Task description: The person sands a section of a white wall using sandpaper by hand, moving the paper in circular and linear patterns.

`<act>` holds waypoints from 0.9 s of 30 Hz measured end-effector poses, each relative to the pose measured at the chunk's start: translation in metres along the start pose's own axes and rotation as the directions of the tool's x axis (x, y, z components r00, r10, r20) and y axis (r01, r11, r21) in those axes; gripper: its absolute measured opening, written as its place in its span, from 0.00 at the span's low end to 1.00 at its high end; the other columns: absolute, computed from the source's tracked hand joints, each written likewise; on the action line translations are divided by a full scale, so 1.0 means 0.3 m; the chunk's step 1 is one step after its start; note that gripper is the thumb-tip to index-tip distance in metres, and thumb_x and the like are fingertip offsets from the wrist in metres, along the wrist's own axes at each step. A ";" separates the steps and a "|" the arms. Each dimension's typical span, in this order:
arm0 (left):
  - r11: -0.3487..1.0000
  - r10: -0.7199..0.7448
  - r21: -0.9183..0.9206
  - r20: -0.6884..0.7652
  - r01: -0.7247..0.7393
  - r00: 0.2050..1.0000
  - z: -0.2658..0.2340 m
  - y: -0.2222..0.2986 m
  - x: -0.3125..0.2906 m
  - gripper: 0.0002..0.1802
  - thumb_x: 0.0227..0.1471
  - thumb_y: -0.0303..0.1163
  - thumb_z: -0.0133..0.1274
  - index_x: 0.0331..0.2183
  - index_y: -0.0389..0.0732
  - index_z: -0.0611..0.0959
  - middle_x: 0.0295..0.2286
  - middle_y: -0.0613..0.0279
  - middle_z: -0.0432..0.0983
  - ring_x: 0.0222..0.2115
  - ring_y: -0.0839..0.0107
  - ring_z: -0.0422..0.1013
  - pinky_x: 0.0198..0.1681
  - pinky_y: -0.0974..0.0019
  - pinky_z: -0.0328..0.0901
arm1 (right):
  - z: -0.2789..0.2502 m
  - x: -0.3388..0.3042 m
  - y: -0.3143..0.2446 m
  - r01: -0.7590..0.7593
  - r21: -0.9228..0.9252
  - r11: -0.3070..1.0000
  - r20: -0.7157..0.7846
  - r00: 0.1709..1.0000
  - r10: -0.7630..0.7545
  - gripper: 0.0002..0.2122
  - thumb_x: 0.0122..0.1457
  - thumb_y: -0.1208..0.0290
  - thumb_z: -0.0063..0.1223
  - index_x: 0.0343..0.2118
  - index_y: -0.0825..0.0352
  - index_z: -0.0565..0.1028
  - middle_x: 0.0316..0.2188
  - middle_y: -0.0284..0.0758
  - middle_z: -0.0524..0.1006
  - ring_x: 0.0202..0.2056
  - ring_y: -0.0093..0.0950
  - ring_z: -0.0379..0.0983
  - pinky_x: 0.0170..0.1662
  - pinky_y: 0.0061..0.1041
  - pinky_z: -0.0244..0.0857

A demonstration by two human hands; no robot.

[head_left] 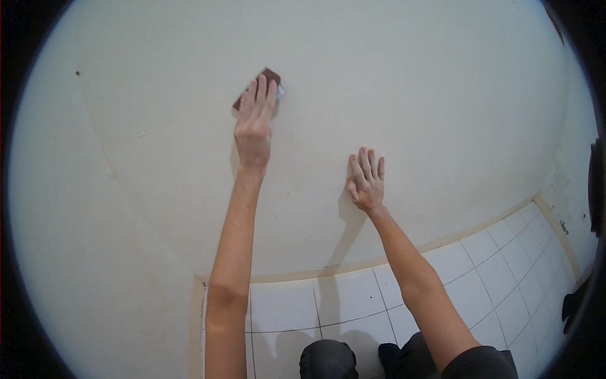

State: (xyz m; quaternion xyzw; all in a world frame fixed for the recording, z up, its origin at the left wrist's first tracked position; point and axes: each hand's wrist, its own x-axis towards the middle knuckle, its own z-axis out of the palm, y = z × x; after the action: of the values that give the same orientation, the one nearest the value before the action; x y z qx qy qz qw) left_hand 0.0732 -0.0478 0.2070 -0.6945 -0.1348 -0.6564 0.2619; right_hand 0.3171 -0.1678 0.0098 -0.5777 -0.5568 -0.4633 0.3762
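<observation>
My left hand [254,129] reaches high up the pale wall [404,82] and presses a folded piece of dark reddish-brown sandpaper [271,74] against it. Its fingers lie over the sheet, whose dark end and a whitish-blue edge stick out past them. Lower and to the right, my right hand [368,180] holds nothing. The fingers of that hand are apart and rest on or very close to the wall; exact contact is hard to make out. Whitish dust seems to coat both hands.
White floor tiles [353,297] meet the wall along a beige skirting strip [284,276]. Another wall [82,252] adjoins at the left, with a corner at the right too. My knee [328,360] shows at the bottom. Dark objects [596,189] stand at the far right edge.
</observation>
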 end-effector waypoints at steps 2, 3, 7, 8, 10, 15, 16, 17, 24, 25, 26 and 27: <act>0.998 -0.003 0.065 -0.036 0.005 0.999 0.015 0.014 0.127 0.39 0.49 0.09 0.52 0.60 0.52 0.77 0.61 0.65 0.70 0.62 0.60 0.67 0.66 0.55 0.65 | -0.028 0.023 -0.009 -0.054 0.064 0.996 0.094 0.994 0.048 0.33 0.60 0.61 0.43 0.72 0.56 0.58 0.74 0.38 0.53 0.74 0.39 0.43 0.75 0.51 0.30; 0.999 -0.036 0.030 -0.077 0.039 0.996 0.051 0.021 0.154 0.41 0.47 0.06 0.51 0.60 0.51 0.77 0.61 0.64 0.70 0.63 0.60 0.65 0.67 0.54 0.63 | -0.047 0.020 -0.019 -0.081 0.129 0.988 0.095 0.993 0.069 0.34 0.59 0.66 0.45 0.72 0.53 0.58 0.74 0.36 0.52 0.74 0.38 0.43 0.75 0.49 0.30; 0.989 -0.118 0.068 -0.135 0.128 0.984 0.087 0.069 0.159 0.41 0.47 0.06 0.49 0.60 0.51 0.77 0.62 0.64 0.69 0.64 0.59 0.64 0.68 0.52 0.62 | -0.102 0.060 -0.060 -0.163 0.256 0.953 0.155 0.980 0.126 0.36 0.57 0.71 0.47 0.72 0.49 0.58 0.74 0.30 0.52 0.74 0.36 0.44 0.75 0.51 0.28; 0.986 -0.133 0.078 -0.150 0.145 0.980 0.101 0.080 0.122 0.41 0.47 0.05 0.48 0.60 0.50 0.77 0.62 0.64 0.69 0.64 0.59 0.64 0.68 0.52 0.62 | -0.112 0.068 -0.067 -0.156 0.268 0.951 0.160 0.980 0.116 0.36 0.57 0.71 0.47 0.72 0.49 0.58 0.74 0.30 0.52 0.74 0.36 0.44 0.75 0.51 0.28; 0.979 -0.149 0.112 -0.163 0.169 0.975 0.111 0.093 0.039 0.42 0.47 0.05 0.48 0.60 0.50 0.77 0.62 0.64 0.69 0.64 0.59 0.63 0.68 0.51 0.62 | -0.118 0.083 -0.084 -0.154 0.217 0.964 0.161 0.980 0.120 0.36 0.58 0.71 0.46 0.72 0.48 0.58 0.74 0.28 0.53 0.74 0.36 0.45 0.74 0.56 0.27; 0.960 -0.274 0.036 -0.058 0.276 0.960 0.074 0.187 -0.250 0.43 0.45 0.04 0.42 0.61 0.44 0.76 0.62 0.56 0.68 0.66 0.54 0.59 0.70 0.46 0.55 | -0.063 0.046 -0.070 -0.163 0.282 0.946 0.179 0.977 0.115 0.33 0.60 0.70 0.43 0.72 0.48 0.58 0.74 0.29 0.52 0.75 0.36 0.43 0.74 0.57 0.23; 0.949 -0.309 0.050 -0.031 0.310 0.951 0.068 0.208 -0.327 0.42 0.46 0.04 0.42 0.61 0.43 0.76 0.63 0.55 0.68 0.66 0.53 0.59 0.70 0.46 0.54 | -0.050 0.042 -0.083 -0.200 0.309 0.930 0.137 0.977 0.165 0.33 0.61 0.69 0.43 0.72 0.48 0.58 0.75 0.29 0.51 0.75 0.36 0.41 0.74 0.57 0.21; 0.946 -0.314 0.076 -0.012 0.314 0.949 0.052 0.208 -0.409 0.41 0.46 0.05 0.42 0.61 0.43 0.76 0.63 0.55 0.67 0.66 0.53 0.59 0.69 0.44 0.55 | -0.034 0.051 -0.104 -0.234 0.348 0.908 0.091 0.972 0.215 0.33 0.61 0.69 0.43 0.72 0.49 0.58 0.75 0.29 0.50 0.75 0.36 0.40 0.74 0.57 0.19; 0.932 -0.361 0.075 0.153 0.354 0.920 -0.102 0.214 -0.555 0.41 0.49 0.05 0.41 0.63 0.41 0.73 0.65 0.51 0.62 0.67 0.52 0.57 0.70 0.45 0.53 | -0.031 0.032 -0.106 -0.172 0.399 0.901 0.107 0.984 0.140 0.33 0.60 0.69 0.42 0.72 0.50 0.58 0.75 0.32 0.50 0.75 0.36 0.37 0.74 0.54 0.18; 0.928 -0.372 0.088 0.154 0.363 0.915 -0.109 0.219 -0.528 0.41 0.49 0.05 0.41 0.63 0.41 0.73 0.65 0.51 0.62 0.67 0.52 0.57 0.70 0.45 0.53 | -0.042 0.040 -0.097 -0.170 0.395 0.903 0.108 0.985 0.138 0.33 0.60 0.69 0.42 0.72 0.51 0.58 0.75 0.32 0.50 0.75 0.36 0.37 0.74 0.53 0.18; 0.931 -0.364 0.067 0.148 0.358 0.920 -0.107 0.221 -0.477 0.42 0.48 0.04 0.40 0.63 0.41 0.73 0.65 0.51 0.62 0.67 0.52 0.56 0.70 0.45 0.53 | -0.055 0.045 -0.087 -0.168 0.386 0.907 0.109 0.985 0.136 0.33 0.60 0.69 0.42 0.72 0.51 0.58 0.75 0.32 0.50 0.75 0.36 0.37 0.74 0.52 0.19; 0.934 -0.357 0.045 0.142 0.354 0.923 -0.102 0.217 -0.428 0.42 0.47 0.04 0.40 0.63 0.41 0.72 0.65 0.50 0.62 0.67 0.52 0.56 0.70 0.46 0.53 | -0.058 0.040 -0.082 -0.167 0.391 0.905 0.121 0.984 0.129 0.33 0.60 0.69 0.42 0.72 0.51 0.58 0.75 0.32 0.50 0.75 0.36 0.37 0.74 0.52 0.19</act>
State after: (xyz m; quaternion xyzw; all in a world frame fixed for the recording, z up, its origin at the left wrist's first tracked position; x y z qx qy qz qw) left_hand 0.0690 -0.0981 0.0687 -0.7027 -0.2836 -0.6385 0.1343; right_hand 0.2902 -0.1786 0.0243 -0.5499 -0.6111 -0.2827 0.4942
